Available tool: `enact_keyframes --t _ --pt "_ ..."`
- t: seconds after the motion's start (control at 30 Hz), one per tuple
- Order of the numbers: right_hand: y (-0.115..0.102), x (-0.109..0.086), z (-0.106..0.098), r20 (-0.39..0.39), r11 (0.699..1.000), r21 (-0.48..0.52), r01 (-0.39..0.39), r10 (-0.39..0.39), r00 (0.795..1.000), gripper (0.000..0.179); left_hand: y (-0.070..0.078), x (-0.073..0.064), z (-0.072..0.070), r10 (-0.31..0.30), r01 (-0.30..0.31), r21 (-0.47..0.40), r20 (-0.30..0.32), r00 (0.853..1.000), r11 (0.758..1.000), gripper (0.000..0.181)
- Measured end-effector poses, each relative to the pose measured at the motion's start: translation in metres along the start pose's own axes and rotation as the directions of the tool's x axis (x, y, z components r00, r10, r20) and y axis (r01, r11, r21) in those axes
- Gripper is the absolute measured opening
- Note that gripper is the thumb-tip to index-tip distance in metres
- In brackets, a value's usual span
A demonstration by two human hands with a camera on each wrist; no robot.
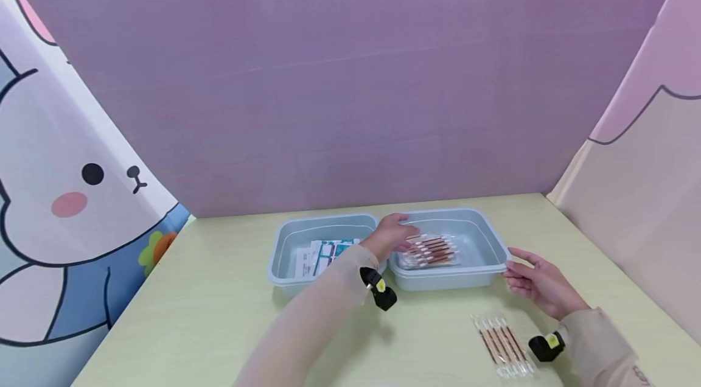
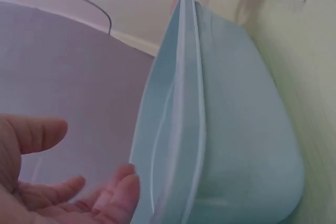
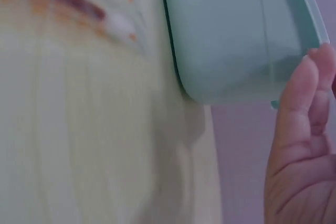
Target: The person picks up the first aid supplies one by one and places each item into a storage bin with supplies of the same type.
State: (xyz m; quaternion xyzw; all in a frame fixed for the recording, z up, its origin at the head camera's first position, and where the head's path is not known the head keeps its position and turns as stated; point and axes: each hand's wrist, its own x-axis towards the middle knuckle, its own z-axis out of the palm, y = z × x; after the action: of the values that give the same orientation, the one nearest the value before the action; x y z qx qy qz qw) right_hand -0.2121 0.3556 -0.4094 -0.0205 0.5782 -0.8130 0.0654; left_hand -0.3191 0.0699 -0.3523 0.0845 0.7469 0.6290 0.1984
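Two light blue plastic trays stand side by side. Packs of wooden-stick cotton swabs [image 1: 431,251] lie in the left part of the right tray [image 1: 443,280]. My left hand [image 1: 390,236] reaches over that tray's left side, its fingers spread near the swabs; in the left wrist view, thumb and fingers [image 2: 118,198] are apart with nothing between them. The right hand [image 1: 539,282] pinches the right tray's rim at its near right corner, thumb [image 3: 299,93] against the outside. Another clear pack of cotton swabs [image 1: 504,345] lies on the table before the right hand.
The left tray [image 1: 282,256] holds flat white and blue printed packets [image 1: 327,255]. Under everything is a pale yellow table [image 1: 219,308]. A purple backdrop [image 1: 350,83] rises behind it, with printed cartoon cloth at both sides.
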Motion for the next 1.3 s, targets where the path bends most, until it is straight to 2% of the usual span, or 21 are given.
enact_keyframes --t 0.07,0.17,0.23,0.37,0.47,0.63,0.87,1.1,1.17,1.3 --pt "-0.003 -0.002 0.0 -0.068 0.996 -0.086 -0.032 0.027 0.997 0.019 0.001 -0.008 -0.001 0.026 -0.027 0.054 0.015 1.0 0.998 0.043" --pt "-0.008 -0.007 -0.001 -0.157 0.974 -0.209 -0.085 0.052 0.986 0.016 -0.002 -0.023 0.0 0.062 -0.066 0.074 0.055 0.997 0.995 0.027" --pt "-0.01 -0.012 -0.003 -0.194 0.952 -0.283 -0.115 0.061 0.979 0.026 -0.007 -0.034 0.002 0.063 -0.069 0.075 0.083 0.995 0.995 0.02" --pt "-0.013 -0.021 -0.005 -0.214 0.9 -0.405 -0.159 0.075 0.974 0.048 -0.021 -0.051 0.003 0.047 -0.059 0.098 0.124 0.991 0.993 0.021" --pt "-0.012 -0.028 -0.001 -0.226 0.834 -0.518 -0.191 0.081 0.971 0.056 -0.034 -0.061 0.002 0.03 -0.047 0.12 0.138 0.99 0.992 0.024" --pt "-0.008 -0.039 0.008 -0.239 0.707 -0.668 -0.232 0.091 0.967 0.063 -0.052 -0.069 0.0 -0.003 -0.008 0.088 0.125 0.992 0.996 0.027" --pt "0.0 -0.046 0.018 -0.253 0.606 -0.751 -0.262 0.103 0.962 0.061 -0.069 -0.074 -0.002 -0.048 0.048 0.005 0.093 0.994 0.999 0.031" --pt "0.01 -0.046 0.028 -0.217 0.493 -0.838 -0.234 0.093 0.972 0.065 -0.076 -0.07 0.0 -0.034 0.04 -0.093 0.056 0.998 0.995 0.036" --pt "0.013 -0.045 0.031 -0.192 0.443 -0.872 -0.209 0.084 0.978 0.065 -0.078 -0.068 0.002 -0.033 0.038 -0.132 0.042 0.999 0.991 0.038" --pt "0.017 -0.041 0.037 -0.164 0.317 -0.932 -0.174 0.06 0.985 0.063 -0.082 -0.066 0.008 -0.026 0.027 -0.202 0.005 1.0 0.979 0.038"
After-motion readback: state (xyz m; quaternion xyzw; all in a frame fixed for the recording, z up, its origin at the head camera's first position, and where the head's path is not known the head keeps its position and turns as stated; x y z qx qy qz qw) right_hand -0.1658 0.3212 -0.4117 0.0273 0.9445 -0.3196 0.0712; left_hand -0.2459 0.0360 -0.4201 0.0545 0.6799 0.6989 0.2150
